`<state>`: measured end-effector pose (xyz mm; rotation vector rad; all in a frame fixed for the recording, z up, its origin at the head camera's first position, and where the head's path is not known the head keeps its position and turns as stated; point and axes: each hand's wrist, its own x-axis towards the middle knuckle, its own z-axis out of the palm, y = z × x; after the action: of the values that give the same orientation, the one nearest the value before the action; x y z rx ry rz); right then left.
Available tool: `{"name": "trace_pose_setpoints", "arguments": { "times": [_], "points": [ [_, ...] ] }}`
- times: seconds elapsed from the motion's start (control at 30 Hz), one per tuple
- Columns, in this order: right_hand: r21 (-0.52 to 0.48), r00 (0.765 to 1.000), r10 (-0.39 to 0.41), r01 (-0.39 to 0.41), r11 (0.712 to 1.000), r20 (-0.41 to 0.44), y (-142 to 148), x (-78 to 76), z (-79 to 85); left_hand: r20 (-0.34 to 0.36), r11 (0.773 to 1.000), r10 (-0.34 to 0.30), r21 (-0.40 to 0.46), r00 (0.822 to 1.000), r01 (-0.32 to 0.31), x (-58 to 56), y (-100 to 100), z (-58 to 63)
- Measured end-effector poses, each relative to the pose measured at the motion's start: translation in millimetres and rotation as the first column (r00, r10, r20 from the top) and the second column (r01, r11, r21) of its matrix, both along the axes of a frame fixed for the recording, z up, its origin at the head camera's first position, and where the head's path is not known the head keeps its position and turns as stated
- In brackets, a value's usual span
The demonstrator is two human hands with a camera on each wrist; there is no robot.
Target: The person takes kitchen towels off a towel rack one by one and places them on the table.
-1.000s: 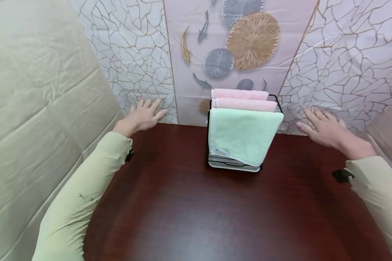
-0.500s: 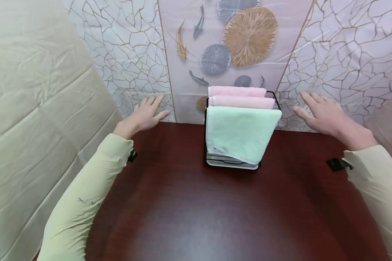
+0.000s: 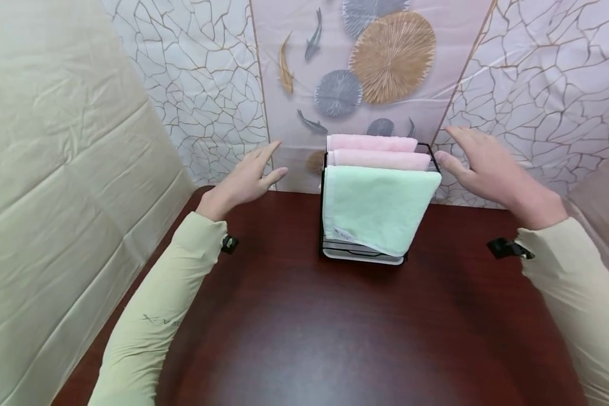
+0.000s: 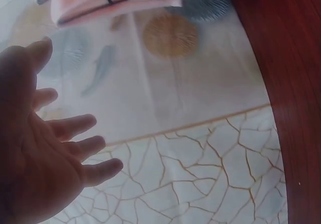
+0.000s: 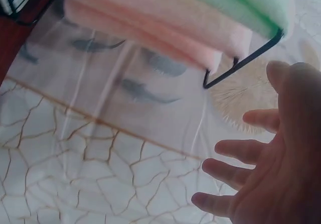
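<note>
While both arms are stretching forward over a dark red-brown wooden bench [image 3: 304,316], a black wire rack with a pale base [image 3: 365,255] is standing close to the bench's back edge, between the two hands. A mint-green folded fabric towel [image 3: 380,208] is hanging at the front of the rack, showing a small white label near its lower left corner. Behind it, a pale pink fabric towel [image 3: 380,160] and a slightly deeper pink fabric towel [image 3: 373,143] are hanging one after the other.

The left hand [image 3: 245,183] is hovering by the back edge, left of the rack and well apart from it; its fingers are spreading loosely, thumb wide, and are holding nothing. The right hand [image 3: 497,172] is hovering near the rack's top right side, its fingers likewise spreading open and holding nothing, with a gap showing between its thumb and the rack's bar in the right wrist view.

Pale yellow-green cloth sleeves [image 3: 152,316] are covering both arms. A patterned cloth backdrop [image 3: 208,84] is rising behind the back edge.
</note>
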<state>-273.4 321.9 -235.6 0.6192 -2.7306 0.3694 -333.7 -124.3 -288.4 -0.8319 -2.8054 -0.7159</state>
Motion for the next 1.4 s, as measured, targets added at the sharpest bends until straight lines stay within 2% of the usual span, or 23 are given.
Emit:
{"name": "trace_pose_setpoints", "arguments": {
  "times": [0.27,0.4,0.5,0.7,0.87,0.97,1.17,1.33,1.4],
  "points": [
    [-0.052,0.998,0.058,-0.059,0.997,-0.014,-16.2,-1.9,5.9,-0.003,0.995,-0.083,0.062,0.997,0.083,7.7,13.8,-0.1],
    [-0.057,0.996,0.081,-0.083,0.995,-0.038,-26.8,-0.7,9.4,-0.007,0.994,-0.077,0.078,0.997,0.078,12.0,13.9,-4.3],
    [-0.062,0.992,0.095,-0.1,0.993,-0.08,-32.4,2.1,10.5,0.011,0.989,-0.082,0.125,0.997,0.08,15.1,17.1,-8.0],
    [-0.049,0.988,0.121,-0.126,0.991,-0.092,-47.5,4.6,9.9,0.074,0.963,-0.103,0.259,0.992,0.081,22.2,25.1,-11.8],
    [-0.05,0.984,0.136,-0.142,0.989,-0.115,-54.7,7.0,9.4,0.077,0.951,-0.139,0.29,0.987,0.111,24.6,37.0,-14.1],
    [-0.054,0.988,0.123,-0.128,0.99,-0.095,-59.8,9.4,9.3,0.076,0.942,-0.147,0.316,0.986,0.116,25.7,41.7,-16.4],
    [-0.05,0.99,0.113,-0.118,0.992,-0.083,-69.7,15.3,9.0,0.077,0.902,-0.201,0.404,0.977,0.154,27.7,50.1,-23.3],
    [-0.039,0.98,0.138,-0.145,0.989,-0.142,-77.9,19.0,5.0,0.069,0.847,-0.252,0.498,0.965,0.185,29.2,57.0,-31.3],
    [-0.032,0.973,0.156,-0.164,0.986,-0.17,-81.6,19.7,2.9,0.065,0.818,-0.27,0.542,0.961,0.193,30.4,60.2,-34.2]
  ]
}}
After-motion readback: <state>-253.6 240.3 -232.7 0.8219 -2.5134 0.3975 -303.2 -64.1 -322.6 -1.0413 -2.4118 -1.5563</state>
